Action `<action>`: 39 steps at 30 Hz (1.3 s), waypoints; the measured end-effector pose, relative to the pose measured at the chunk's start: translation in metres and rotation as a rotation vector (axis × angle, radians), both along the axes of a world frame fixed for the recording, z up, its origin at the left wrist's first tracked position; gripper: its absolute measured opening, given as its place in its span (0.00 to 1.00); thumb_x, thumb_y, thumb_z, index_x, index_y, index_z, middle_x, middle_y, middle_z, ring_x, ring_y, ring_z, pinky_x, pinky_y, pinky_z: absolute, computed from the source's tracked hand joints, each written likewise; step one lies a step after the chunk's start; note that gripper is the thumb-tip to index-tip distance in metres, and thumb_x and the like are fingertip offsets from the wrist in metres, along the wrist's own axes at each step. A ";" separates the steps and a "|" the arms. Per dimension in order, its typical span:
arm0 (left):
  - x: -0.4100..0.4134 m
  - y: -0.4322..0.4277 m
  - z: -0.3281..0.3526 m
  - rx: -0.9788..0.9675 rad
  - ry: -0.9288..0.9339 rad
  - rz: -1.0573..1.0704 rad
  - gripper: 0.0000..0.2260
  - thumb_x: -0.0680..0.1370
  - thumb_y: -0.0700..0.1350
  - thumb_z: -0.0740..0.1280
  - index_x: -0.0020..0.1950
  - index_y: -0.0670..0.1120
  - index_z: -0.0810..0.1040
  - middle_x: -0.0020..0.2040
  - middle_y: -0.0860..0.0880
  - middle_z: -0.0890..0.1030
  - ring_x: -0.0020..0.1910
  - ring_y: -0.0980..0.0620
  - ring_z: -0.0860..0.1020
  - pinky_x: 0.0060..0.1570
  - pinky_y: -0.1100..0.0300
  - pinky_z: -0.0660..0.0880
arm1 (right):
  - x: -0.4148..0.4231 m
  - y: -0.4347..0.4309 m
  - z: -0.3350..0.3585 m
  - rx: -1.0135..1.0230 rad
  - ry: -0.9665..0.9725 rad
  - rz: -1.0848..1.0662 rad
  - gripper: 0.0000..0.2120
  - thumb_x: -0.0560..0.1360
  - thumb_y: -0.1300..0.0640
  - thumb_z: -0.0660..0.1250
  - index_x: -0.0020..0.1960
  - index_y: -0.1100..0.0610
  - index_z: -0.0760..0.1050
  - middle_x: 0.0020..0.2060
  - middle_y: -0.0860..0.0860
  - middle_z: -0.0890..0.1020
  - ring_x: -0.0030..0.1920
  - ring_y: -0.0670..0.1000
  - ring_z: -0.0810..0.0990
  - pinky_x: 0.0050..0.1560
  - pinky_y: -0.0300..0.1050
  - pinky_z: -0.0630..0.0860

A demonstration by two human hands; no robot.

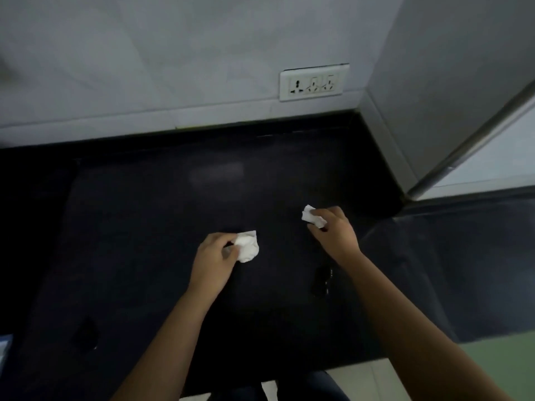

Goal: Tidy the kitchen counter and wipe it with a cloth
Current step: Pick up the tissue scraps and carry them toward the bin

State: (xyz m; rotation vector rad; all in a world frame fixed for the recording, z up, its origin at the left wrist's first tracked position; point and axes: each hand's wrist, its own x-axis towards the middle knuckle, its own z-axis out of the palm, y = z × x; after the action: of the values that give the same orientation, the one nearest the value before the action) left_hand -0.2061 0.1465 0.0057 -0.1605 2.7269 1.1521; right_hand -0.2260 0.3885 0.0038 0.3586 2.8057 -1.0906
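The left hand [214, 256] is curled around a crumpled white cloth [247, 247], pinching it between fingers and thumb low over the dark counter [144, 227]. The right hand [333, 230], at about two o'clock from the left and well apart from it, grips a second cloth [312, 218] the same way, the wad poking out at its ten o'clock. Whether either cloth touches the counter I can't tell. A wet-looking patch [321, 280] shines at six o'clock below the right hand. On the wall [144, 68], at twelve o'clock from that hand, sits a white socket plate [314, 82].
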 end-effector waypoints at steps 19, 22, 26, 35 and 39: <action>0.005 -0.015 0.015 0.092 0.003 -0.170 0.02 0.73 0.42 0.68 0.43 0.45 0.76 0.43 0.52 0.74 0.40 0.56 0.75 0.37 0.66 0.70 | 0.055 -0.046 0.029 -0.109 0.002 -0.241 0.07 0.75 0.60 0.64 0.51 0.57 0.77 0.46 0.48 0.75 0.43 0.44 0.74 0.41 0.32 0.69; 0.018 -0.024 0.024 0.181 0.000 -0.197 0.02 0.72 0.42 0.67 0.43 0.48 0.76 0.45 0.51 0.76 0.42 0.56 0.76 0.37 0.66 0.70 | 0.109 -0.039 0.033 -0.131 0.052 -0.418 0.04 0.74 0.60 0.66 0.45 0.51 0.76 0.39 0.45 0.74 0.38 0.41 0.72 0.38 0.29 0.67; 0.042 -0.013 0.036 0.233 -0.031 -0.350 0.07 0.72 0.43 0.68 0.38 0.55 0.74 0.45 0.51 0.76 0.41 0.57 0.75 0.36 0.66 0.68 | 0.205 -0.030 0.033 -0.172 0.125 -0.779 0.06 0.72 0.62 0.68 0.39 0.52 0.76 0.32 0.46 0.76 0.31 0.38 0.74 0.32 0.26 0.67; 0.102 0.075 0.054 0.224 -0.040 -0.878 0.04 0.74 0.45 0.67 0.41 0.54 0.74 0.45 0.49 0.77 0.42 0.55 0.76 0.36 0.64 0.69 | 0.447 -0.060 0.016 -0.321 0.220 -1.578 0.09 0.74 0.62 0.65 0.36 0.53 0.75 0.31 0.54 0.75 0.33 0.52 0.72 0.38 0.46 0.69; 0.160 0.111 0.055 0.212 0.002 -1.082 0.04 0.73 0.42 0.68 0.47 0.46 0.76 0.46 0.44 0.78 0.43 0.48 0.77 0.36 0.64 0.70 | 0.535 -0.097 -0.001 -0.395 0.293 -1.890 0.04 0.74 0.63 0.64 0.46 0.62 0.77 0.34 0.55 0.75 0.33 0.51 0.72 0.37 0.44 0.69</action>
State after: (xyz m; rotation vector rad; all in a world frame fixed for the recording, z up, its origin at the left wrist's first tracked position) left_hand -0.0462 0.2580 0.0608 1.1652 2.0637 1.0107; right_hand 0.3088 0.2911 0.0030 3.1081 1.5237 -1.7110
